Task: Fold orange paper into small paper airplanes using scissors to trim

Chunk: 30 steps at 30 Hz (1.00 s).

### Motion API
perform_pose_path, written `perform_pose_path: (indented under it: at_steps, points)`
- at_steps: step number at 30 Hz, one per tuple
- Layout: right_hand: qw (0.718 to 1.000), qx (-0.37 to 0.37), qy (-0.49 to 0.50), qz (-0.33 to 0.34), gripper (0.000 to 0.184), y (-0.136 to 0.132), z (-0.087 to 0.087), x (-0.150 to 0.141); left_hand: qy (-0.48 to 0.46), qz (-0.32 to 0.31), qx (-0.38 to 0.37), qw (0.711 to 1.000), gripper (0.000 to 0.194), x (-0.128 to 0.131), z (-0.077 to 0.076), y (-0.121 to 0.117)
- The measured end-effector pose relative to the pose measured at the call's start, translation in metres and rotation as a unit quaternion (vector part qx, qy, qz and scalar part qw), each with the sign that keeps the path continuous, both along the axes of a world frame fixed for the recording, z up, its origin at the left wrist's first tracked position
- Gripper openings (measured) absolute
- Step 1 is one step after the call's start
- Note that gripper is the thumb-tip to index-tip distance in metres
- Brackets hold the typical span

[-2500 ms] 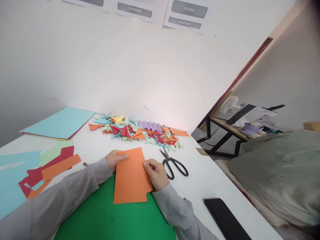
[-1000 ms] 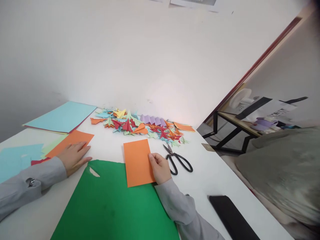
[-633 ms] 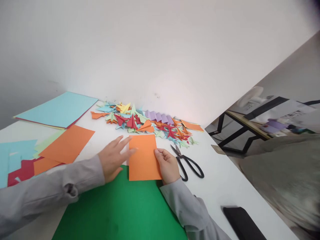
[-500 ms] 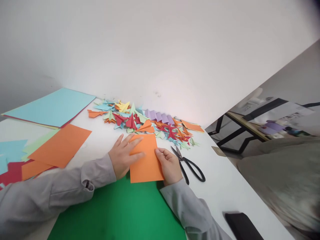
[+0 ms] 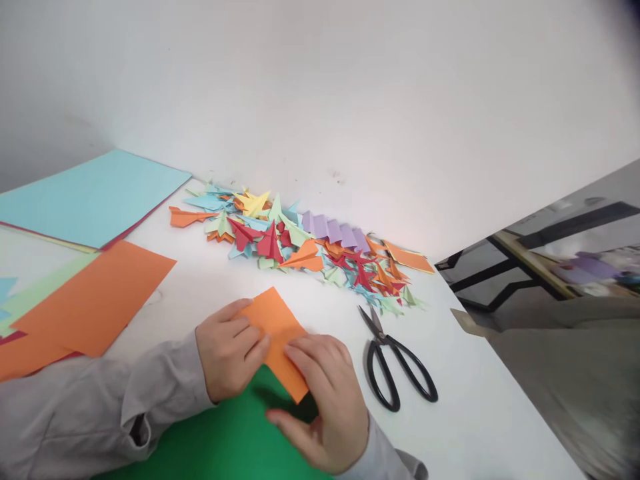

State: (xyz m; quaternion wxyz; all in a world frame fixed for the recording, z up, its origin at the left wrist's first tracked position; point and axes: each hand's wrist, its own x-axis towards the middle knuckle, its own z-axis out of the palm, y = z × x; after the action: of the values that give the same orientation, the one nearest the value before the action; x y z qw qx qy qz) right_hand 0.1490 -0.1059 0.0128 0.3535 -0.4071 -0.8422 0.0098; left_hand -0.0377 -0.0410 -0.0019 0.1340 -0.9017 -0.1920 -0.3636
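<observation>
A piece of orange paper (image 5: 275, 327) lies tilted between my hands, over the far edge of a green sheet (image 5: 225, 440). My left hand (image 5: 227, 353) grips the paper's left side, fingers curled and thumb on top. On its right side rest the fingers of my right hand (image 5: 330, 400), while the thumb stands apart below, off the paper. The fingers cover parts of the paper, and I cannot tell whether it is folded. Black-handled scissors (image 5: 383, 340) lie with blades parted to the right of my right hand.
Along the wall stretches a pile of small folded paper planes (image 5: 270, 240) with a purple pleated paper (image 5: 335, 230). Orange cards (image 5: 410, 257) lie at its right end. At left are large blue sheets (image 5: 95, 197) and loose orange sheets (image 5: 100, 300). The white table's edge (image 5: 530, 407) runs down the right.
The orange paper has turned diagonally and shows a narrower face. My left hand has gone from spread fingers to gripping it. My right thumb has come off the paper. The view has shifted.
</observation>
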Motion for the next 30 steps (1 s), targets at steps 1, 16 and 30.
perform_pose_path:
  at_steps: [1, 16, 30]
  points:
    - [1.0, 0.01, -0.012, -0.001, 0.043, 0.0, 0.0, -0.001, -0.003, 0.001, -0.003, 1.0, 0.02, -0.001, 0.001, -0.001]
    - [0.996, 0.028, 0.013, -0.081, 0.034, 0.018, -0.019, 0.028, -0.074, -0.031, -0.037, 0.996, 0.012, -0.004, 0.006, -0.005]
    - [0.991, -0.077, 0.05, -0.095, 0.015, 0.03, -0.032, 0.025, 0.06, -0.015, -0.097, 0.993, 0.018, -0.006, -0.009, -0.001]
